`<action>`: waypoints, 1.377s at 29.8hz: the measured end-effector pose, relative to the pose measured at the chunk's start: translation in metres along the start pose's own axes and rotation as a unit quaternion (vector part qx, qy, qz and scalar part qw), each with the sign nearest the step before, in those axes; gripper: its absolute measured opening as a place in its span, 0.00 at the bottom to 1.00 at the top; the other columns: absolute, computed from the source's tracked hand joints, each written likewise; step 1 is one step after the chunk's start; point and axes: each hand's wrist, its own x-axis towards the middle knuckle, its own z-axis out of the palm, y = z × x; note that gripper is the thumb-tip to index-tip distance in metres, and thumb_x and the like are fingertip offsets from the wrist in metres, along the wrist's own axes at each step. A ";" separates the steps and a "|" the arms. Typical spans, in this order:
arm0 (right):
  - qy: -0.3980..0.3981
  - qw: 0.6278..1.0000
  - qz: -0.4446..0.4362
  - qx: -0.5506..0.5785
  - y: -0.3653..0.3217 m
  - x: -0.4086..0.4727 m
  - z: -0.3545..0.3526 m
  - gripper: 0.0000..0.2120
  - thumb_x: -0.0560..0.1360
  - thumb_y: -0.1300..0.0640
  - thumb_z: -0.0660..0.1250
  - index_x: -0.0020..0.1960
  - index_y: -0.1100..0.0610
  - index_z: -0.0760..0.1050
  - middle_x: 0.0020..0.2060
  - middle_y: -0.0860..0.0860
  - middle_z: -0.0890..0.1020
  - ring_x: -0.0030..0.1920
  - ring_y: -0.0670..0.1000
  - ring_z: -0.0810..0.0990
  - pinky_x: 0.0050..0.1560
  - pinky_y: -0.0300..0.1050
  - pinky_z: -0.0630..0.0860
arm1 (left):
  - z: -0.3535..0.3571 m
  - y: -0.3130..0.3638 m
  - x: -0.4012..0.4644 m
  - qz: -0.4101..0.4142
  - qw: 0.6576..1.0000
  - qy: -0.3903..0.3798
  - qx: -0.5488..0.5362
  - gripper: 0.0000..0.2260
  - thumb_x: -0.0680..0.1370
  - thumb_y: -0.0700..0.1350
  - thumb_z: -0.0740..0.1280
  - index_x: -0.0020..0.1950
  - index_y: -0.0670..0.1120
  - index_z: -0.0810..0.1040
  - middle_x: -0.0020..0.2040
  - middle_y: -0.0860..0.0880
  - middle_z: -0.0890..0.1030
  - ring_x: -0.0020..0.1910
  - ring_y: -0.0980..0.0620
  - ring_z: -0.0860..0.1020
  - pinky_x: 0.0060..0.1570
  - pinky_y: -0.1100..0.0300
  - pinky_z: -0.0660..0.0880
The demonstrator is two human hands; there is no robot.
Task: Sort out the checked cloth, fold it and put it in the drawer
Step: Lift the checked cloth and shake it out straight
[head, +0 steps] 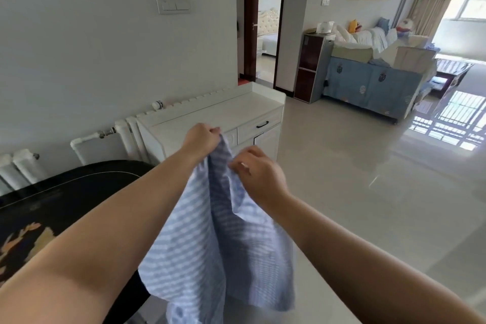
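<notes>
Two hands hold the checked cloth [218, 239] up in the air before us, and much of it is hard to read. Our left hand [202, 141] has its fingers curled over the cloth's top corner, pinching it at the highest point; our right hand [259, 172] pinches the upper edge just beside and a little lower, though motion blur smears its fingertips, so we cannot tell which fingers do the gripping. The blue-and-white fabric hangs folded on itself in long vertical pleats, its far side hidden, and its lower left portion runs off the bottom of the frame.

Behind the cloth stands a white cabinet [210, 113] against the wall. One drawer [259, 126] with a dark handle shows closed on the right; the left part of the cabinet's front is covered by our left hand and the cloth, so we cannot tell what is there. The cabinet's lower doors are mostly hidden too.

At the left a black table [65, 192] with a painted pattern sits near our left forearm, its edge curving under the cloth; it is cut off by the frame. A white radiator [26, 166] runs along the wall behind it. To the right, glossy pale floor [368, 179] stretches open toward a blue-covered sofa [373, 87] well apart from us.
</notes>
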 end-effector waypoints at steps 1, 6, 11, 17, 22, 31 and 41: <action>-0.045 0.999 0.016 0.015 -0.003 0.005 0.002 0.08 0.77 0.53 0.65 0.48 0.53 0.82 0.62 0.47 0.76 0.44 0.52 0.81 0.40 0.40 0.71 | 0.004 0.008 -0.007 0.032 0.999 -0.021 -0.009 0.16 0.81 0.48 0.61 0.38 0.40 0.76 0.34 0.44 0.75 0.36 0.45 0.74 0.40 0.58 0.66; -0.149 0.985 0.045 0.068 0.021 0.032 -0.005 0.08 0.75 0.61 0.68 0.40 0.65 0.79 0.72 0.56 0.66 0.69 0.53 0.69 0.59 0.38 0.67 | 0.007 0.024 -0.031 0.166 0.977 -0.128 -0.030 0.15 0.81 0.44 0.61 0.37 0.39 0.78 0.33 0.44 0.79 0.32 0.53 0.73 0.37 0.58 0.69; -0.184 0.981 0.039 0.050 0.026 0.039 -0.016 0.11 0.76 0.62 0.66 0.34 0.59 0.76 0.40 0.57 0.76 0.41 0.53 0.74 0.41 0.33 0.68 | 0.008 0.027 -0.044 0.225 0.969 -0.104 0.026 0.10 0.81 0.39 0.56 0.47 0.44 0.77 0.42 0.48 0.79 0.39 0.52 0.74 0.40 0.59 0.67; -0.079 0.995 0.058 -0.013 0.034 0.047 -0.025 0.10 0.78 0.57 0.62 0.41 0.57 0.79 0.37 0.48 0.72 0.39 0.53 0.74 0.37 0.43 0.65 | 0.013 0.010 -0.044 0.156 0.982 -0.061 -0.088 0.12 0.80 0.51 0.63 0.53 0.43 0.68 0.33 0.52 0.72 0.30 0.57 0.68 0.32 0.66 0.65; 0.027 0.995 0.095 -0.032 0.051 0.059 -0.033 0.12 0.78 0.53 0.64 0.44 0.60 0.80 0.41 0.53 0.76 0.39 0.53 0.75 0.39 0.45 0.69 | 0.035 -0.033 -0.067 0.075 0.989 -0.066 -0.107 0.15 0.74 0.55 0.70 0.42 0.47 0.68 0.34 0.52 0.69 0.32 0.54 0.66 0.36 0.59 0.66; 0.122 0.990 0.074 -0.010 0.051 0.074 -0.041 0.14 0.78 0.54 0.64 0.40 0.62 0.79 0.39 0.51 0.74 0.36 0.53 0.73 0.36 0.45 0.69 | 0.055 -0.074 -0.076 0.012 0.996 -0.086 -0.024 0.12 0.77 0.50 0.67 0.44 0.40 0.75 0.41 0.42 0.80 0.38 0.44 0.76 0.39 0.56 0.69; 0.144 0.971 0.189 0.007 0.092 0.099 -0.063 0.21 0.78 0.57 0.62 0.26 0.55 0.66 0.27 0.53 0.69 0.32 0.53 0.68 0.36 0.43 0.62 | -0.006 -0.060 -0.085 0.069 0.958 -0.260 -0.096 0.11 0.72 0.54 0.73 0.41 0.47 0.79 0.34 0.54 0.78 0.33 0.56 0.76 0.38 0.63 0.72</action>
